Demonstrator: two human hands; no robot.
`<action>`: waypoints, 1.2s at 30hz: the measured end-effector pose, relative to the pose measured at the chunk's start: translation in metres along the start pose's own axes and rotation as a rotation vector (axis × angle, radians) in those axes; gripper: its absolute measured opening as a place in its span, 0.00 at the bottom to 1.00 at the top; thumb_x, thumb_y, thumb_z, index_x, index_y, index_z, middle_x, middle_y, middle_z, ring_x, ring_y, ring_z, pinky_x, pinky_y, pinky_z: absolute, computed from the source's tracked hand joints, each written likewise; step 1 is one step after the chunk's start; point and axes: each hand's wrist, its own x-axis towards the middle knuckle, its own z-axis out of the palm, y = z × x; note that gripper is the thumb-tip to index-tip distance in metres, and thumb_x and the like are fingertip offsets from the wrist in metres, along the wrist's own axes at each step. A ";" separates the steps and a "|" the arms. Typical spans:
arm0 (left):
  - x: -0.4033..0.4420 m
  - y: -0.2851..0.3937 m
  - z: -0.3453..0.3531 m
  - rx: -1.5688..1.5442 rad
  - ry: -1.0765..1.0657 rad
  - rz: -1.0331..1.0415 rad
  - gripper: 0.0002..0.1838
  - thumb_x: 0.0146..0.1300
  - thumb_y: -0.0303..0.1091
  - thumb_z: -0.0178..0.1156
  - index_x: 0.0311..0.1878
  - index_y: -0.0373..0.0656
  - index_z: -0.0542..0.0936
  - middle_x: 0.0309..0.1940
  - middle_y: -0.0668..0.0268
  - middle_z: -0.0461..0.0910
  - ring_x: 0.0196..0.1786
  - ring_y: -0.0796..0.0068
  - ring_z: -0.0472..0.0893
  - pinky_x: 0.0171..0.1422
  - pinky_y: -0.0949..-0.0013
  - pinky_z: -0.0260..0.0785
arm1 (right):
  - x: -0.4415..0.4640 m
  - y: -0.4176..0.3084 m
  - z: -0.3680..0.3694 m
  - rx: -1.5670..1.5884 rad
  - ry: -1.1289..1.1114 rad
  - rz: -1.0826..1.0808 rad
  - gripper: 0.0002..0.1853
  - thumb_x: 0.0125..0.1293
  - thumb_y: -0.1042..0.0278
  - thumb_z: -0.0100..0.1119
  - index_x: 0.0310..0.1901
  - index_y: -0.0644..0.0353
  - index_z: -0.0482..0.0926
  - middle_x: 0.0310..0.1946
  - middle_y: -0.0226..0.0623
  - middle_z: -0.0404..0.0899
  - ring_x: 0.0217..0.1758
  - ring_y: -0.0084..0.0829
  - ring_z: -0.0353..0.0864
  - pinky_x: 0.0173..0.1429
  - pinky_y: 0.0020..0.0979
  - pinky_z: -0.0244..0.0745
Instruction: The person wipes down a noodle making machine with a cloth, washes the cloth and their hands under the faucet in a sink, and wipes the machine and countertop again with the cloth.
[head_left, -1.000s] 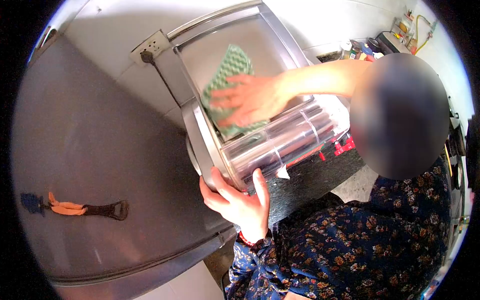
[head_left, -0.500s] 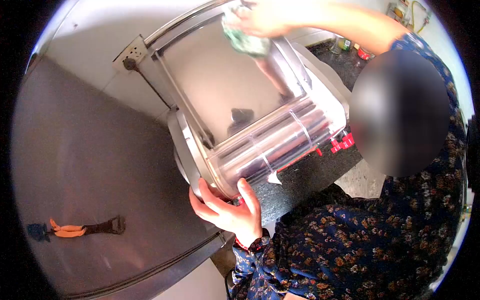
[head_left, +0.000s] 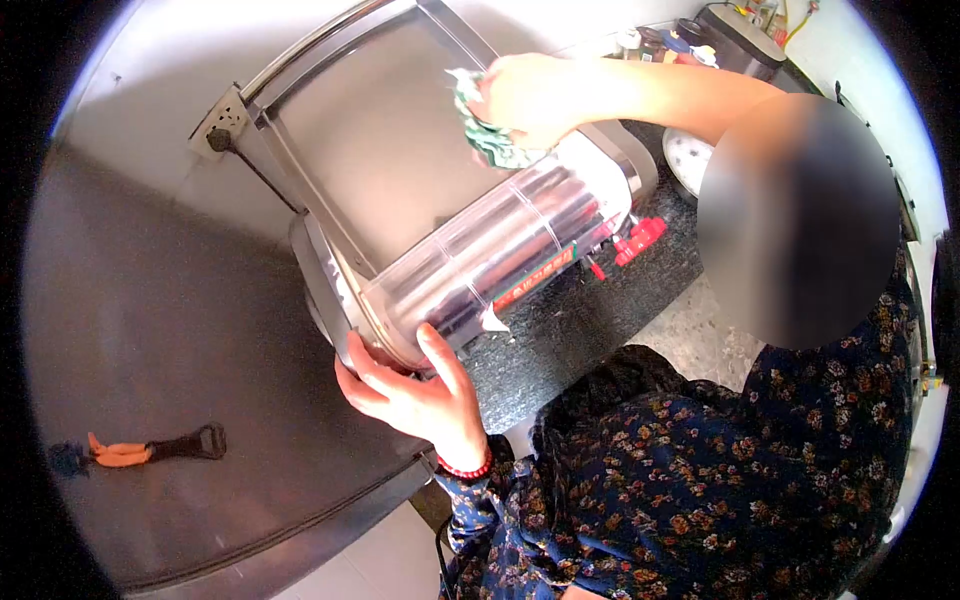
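My right hand (head_left: 530, 98) is closed on a crumpled green-and-white cloth (head_left: 492, 140), at the right side of the flat metal panel (head_left: 390, 135) of a steel machine. Below the panel lies the machine's shiny, clear-looking rounded cover (head_left: 470, 255), with a red-and-green label (head_left: 535, 278) along its lower edge. My left hand (head_left: 408, 392), with a red bead bracelet at the wrist, grips the machine's lower left end, thumb on the near side and fingers around the grey side casing (head_left: 325, 270).
A dark grey surface (head_left: 190, 350) at left bears a small doll-like object (head_left: 125, 455). A plug sits in a wall socket (head_left: 222, 125). Red knobs (head_left: 640, 240) stand beside the machine on the dark counter (head_left: 560, 350). Behind are a white dish (head_left: 685, 160) and bottles. A blurred oval covers the right.
My right hand has moved with the cloth from the panel's left part to its top edge, then down its right side. My left hand keeps its hold. The view has shifted, and the machine appears further left.
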 end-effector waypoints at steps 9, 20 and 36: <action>0.001 0.005 0.014 0.051 0.034 0.060 0.34 0.60 0.48 0.61 0.62 0.35 0.64 0.55 0.37 0.63 0.54 0.41 0.67 0.58 0.48 0.62 | 0.031 -0.003 -0.015 0.337 -0.563 -0.073 0.08 0.44 0.73 0.54 0.25 0.66 0.81 0.25 0.51 0.78 0.29 0.43 0.77 0.34 0.43 0.69; 0.007 0.025 0.003 0.038 0.078 0.048 0.36 0.59 0.48 0.61 0.62 0.33 0.63 0.56 0.34 0.61 0.54 0.40 0.67 0.58 0.48 0.63 | 0.098 -0.072 -0.057 0.624 -0.476 -0.305 0.12 0.48 0.71 0.54 0.35 0.66 0.80 0.27 0.44 0.79 0.33 0.32 0.77 0.39 0.38 0.69; -0.007 -0.004 0.010 0.024 0.109 -0.035 0.32 0.62 0.46 0.60 0.62 0.35 0.65 0.55 0.42 0.63 0.56 0.45 0.67 0.61 0.51 0.61 | 0.035 -0.012 -0.053 0.149 -0.349 0.025 0.17 0.62 0.65 0.48 0.48 0.67 0.76 0.36 0.50 0.82 0.38 0.42 0.83 0.44 0.37 0.78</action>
